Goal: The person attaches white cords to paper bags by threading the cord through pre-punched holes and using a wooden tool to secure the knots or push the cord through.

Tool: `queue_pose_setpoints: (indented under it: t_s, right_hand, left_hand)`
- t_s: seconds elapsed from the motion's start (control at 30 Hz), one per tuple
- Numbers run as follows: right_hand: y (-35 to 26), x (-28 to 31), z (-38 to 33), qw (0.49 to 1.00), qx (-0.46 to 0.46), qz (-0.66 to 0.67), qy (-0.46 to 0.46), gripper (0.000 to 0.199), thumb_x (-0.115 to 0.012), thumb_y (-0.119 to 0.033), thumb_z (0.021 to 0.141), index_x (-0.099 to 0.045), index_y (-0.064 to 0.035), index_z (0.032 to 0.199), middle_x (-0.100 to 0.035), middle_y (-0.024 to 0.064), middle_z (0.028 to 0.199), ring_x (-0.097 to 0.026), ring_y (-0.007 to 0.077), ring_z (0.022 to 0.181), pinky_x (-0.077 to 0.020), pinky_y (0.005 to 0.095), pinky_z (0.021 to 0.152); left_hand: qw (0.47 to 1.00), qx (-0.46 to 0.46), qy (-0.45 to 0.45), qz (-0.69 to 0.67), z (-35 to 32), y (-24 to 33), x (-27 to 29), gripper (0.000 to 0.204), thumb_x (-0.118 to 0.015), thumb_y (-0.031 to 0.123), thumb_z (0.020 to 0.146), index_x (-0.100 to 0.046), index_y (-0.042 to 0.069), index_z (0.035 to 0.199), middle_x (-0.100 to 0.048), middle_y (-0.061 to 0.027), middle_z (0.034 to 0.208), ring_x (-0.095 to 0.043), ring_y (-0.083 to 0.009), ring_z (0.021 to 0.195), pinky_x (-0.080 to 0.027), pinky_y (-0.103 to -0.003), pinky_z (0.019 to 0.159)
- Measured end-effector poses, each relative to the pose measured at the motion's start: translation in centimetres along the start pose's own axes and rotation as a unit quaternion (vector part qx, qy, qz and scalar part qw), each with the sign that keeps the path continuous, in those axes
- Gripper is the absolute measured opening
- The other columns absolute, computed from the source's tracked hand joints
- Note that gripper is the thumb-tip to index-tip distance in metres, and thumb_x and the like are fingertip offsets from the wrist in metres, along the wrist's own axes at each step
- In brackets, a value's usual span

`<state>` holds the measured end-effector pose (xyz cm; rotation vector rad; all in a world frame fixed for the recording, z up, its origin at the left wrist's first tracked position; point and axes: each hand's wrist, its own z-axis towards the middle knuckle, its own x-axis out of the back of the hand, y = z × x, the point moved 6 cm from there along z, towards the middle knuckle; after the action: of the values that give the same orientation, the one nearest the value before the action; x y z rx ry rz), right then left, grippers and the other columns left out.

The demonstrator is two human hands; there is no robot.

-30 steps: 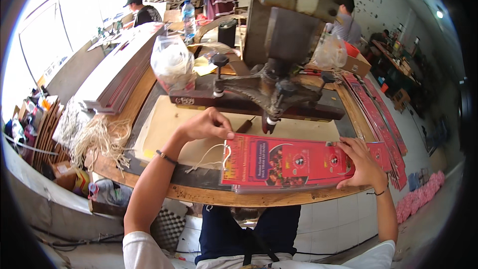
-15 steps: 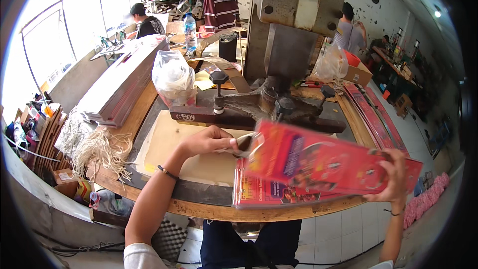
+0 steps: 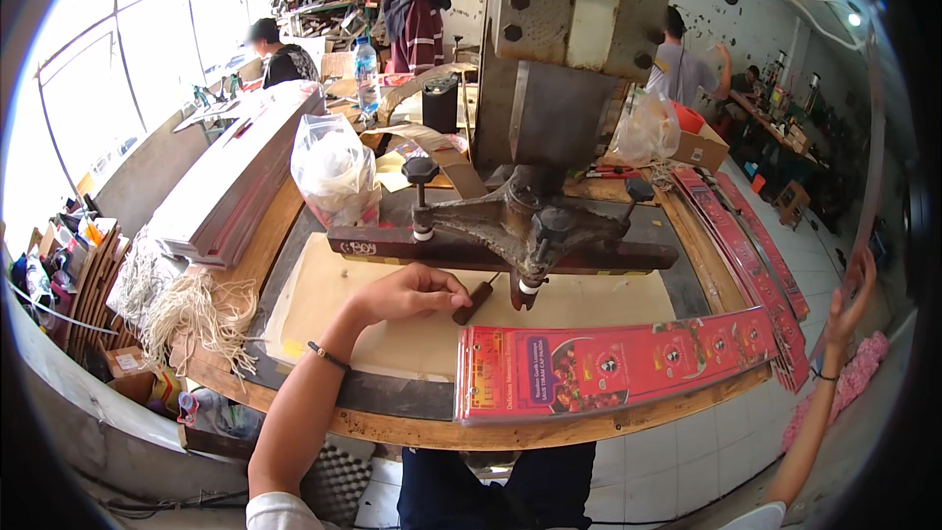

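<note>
A stack of red printed sheets [image 3: 608, 370] lies flat at the front edge of the wooden bench [image 3: 392, 424]. My left hand [image 3: 412, 291] rests on the beige board [image 3: 324, 304] under the press, fingertips pinched together beside a short brown wooden peg [image 3: 473, 302]; I cannot tell if anything is in them. My right hand [image 3: 850, 296] is raised far out to the right, off the bench, at the lower end of a thin red sheet [image 3: 869, 137] that stands upright and shows only its edge.
An iron press [image 3: 535, 221] with a dark crossbar overhangs the board. A clear bag of white cord [image 3: 334, 172], loose strings [image 3: 196, 312] and grey stacked boards [image 3: 240, 182] sit left. Red sheets [image 3: 741, 236] line the right edge. Other people work behind.
My right hand has lifted the top red sheet off the stack and swung it out to the right until it stands on edge. My left hand stayed by the peg.
</note>
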<state>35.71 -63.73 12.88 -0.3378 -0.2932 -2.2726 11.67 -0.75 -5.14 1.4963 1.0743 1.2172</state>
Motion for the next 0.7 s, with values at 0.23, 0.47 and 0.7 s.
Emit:
queue_pose_setpoints:
  t_s: [0.23, 0.47, 0.7]
  right_hand:
    - [5.3, -10.5, -1.0, 0.963, -0.176, 0.059, -0.197, 0.052, -0.062, -0.025, 0.091, -0.05, -0.011, 0.14, -0.054, 0.0098, 0.138, -0.051, 0.027, 0.125, -0.0398, 0.0382, 0.103]
    - [4.3, -17.6, -9.7, 0.871, -0.201, -0.076, -0.441, 0.061, -0.07, -0.038, 0.088, -0.05, -0.0094, 0.138, -0.053, 0.0156, 0.134, -0.049, 0.0353, 0.126, -0.039, 0.0425, 0.106]
    - [6.9, -18.4, -11.3, 0.846, -0.271, -0.065, -0.454, 0.084, -0.075, -0.05, 0.08, -0.041, -0.0111, 0.146, -0.049, 0.0209, 0.139, -0.047, 0.0367, 0.13, -0.0366, 0.0418, 0.11]
  left_hand:
    - [1.0, 0.01, 0.003, -0.027, 0.0, 0.0, 0.1, 0.024, -0.066, 0.026, 0.095, -0.068, 0.005, 0.108, -0.058, 0.0072, 0.078, -0.048, -0.0019, 0.064, -0.039, -0.02, 0.057]
    - [0.999, 0.006, 0.013, -0.036, 0.0, 0.4, -0.1, 0.023, -0.065, 0.024, 0.096, -0.067, 0.005, 0.108, -0.056, 0.0073, 0.074, -0.045, -0.0012, 0.06, -0.035, -0.019, 0.053]
    - [0.999, 0.021, 0.0, -0.049, -0.4, -0.2, 0.4, 0.024, -0.064, 0.025, 0.097, -0.067, 0.005, 0.11, -0.056, 0.0075, 0.075, -0.042, -0.0009, 0.059, -0.034, -0.02, 0.053]
